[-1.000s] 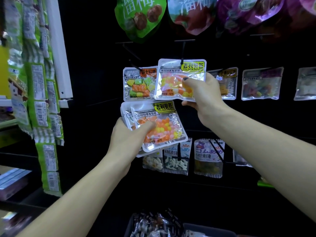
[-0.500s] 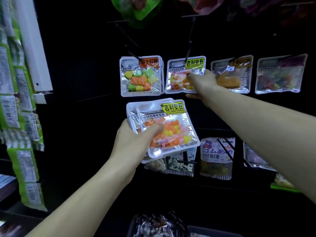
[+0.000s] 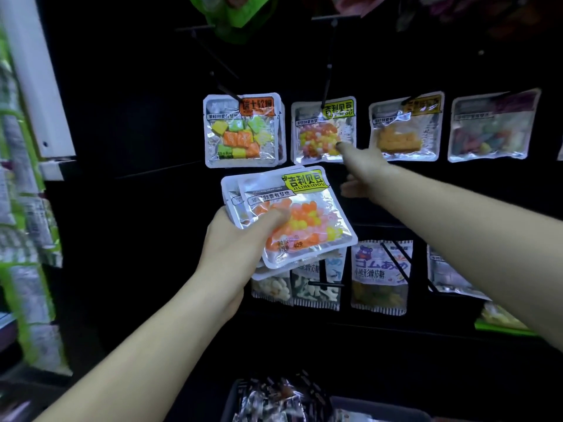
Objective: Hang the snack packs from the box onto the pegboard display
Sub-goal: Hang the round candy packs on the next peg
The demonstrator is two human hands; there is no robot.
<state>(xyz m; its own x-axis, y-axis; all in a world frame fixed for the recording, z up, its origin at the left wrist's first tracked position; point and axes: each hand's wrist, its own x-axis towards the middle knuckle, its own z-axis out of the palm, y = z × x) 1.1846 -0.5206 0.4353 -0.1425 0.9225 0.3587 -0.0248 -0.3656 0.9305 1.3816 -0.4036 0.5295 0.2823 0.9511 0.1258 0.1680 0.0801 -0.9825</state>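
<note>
Far left we see green snack packs (image 3: 27,208) hanging in a blurred column beside a white post (image 3: 36,77). On the black pegboard (image 3: 137,132), the upper row starts with an orange-label pack of cube candies (image 3: 242,130) on its peg. Below it, our left hand (image 3: 240,242) grips a fanned stack of jelly bean packs (image 3: 292,214), thumb pressed over the front pack, fingers behind; the stack is held off the board, tilted. Next on the row, a yellow-label jelly bean pack (image 3: 323,130) hangs on its peg (image 3: 328,77). Our right hand (image 3: 362,169) reaches to its lower right corner, one extended finger touching the pack; no grasp on it, remaining fingers blurred. Further right hang an orange-snack pack (image 3: 405,129) and a mixed-colour pack (image 3: 492,127). Lower row: bear gummy pack (image 3: 379,277). Bottom edge: box (image 3: 380,409) of wrapped packs, partly cut off.
</note>
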